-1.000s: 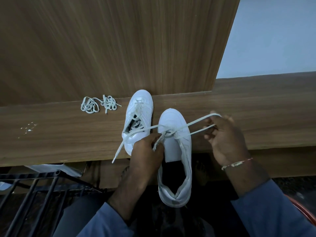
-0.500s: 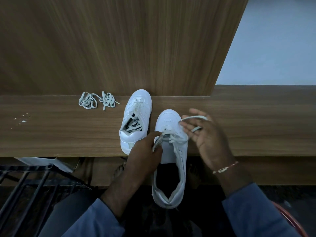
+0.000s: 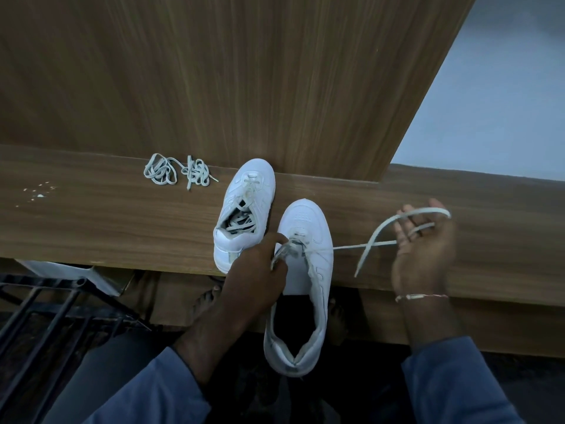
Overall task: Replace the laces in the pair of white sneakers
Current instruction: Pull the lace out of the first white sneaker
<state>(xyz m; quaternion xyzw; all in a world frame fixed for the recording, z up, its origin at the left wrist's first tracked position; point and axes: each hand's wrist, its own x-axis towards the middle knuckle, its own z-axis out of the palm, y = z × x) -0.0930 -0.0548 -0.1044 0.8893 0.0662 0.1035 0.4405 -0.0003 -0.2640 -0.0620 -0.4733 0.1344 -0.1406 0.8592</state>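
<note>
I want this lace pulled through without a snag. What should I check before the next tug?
1. Left hand pinches the lace at the near sneaker's eyelets: ok.
2. Right hand holds the lace in a loop: ok.
3. Lace unknotted where it crosses itself: cannot tell.
4. Near sneaker fully on the ledge: not ok, heel overhangs.
5. Spare laces lie apart from the pull: ok.

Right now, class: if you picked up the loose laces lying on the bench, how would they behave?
Probably floppy: the loose laces lie in limp, tangled loops. Likely light: thin flat strands. One pinch may drag both clumps, as a strand seems to join them.
</note>
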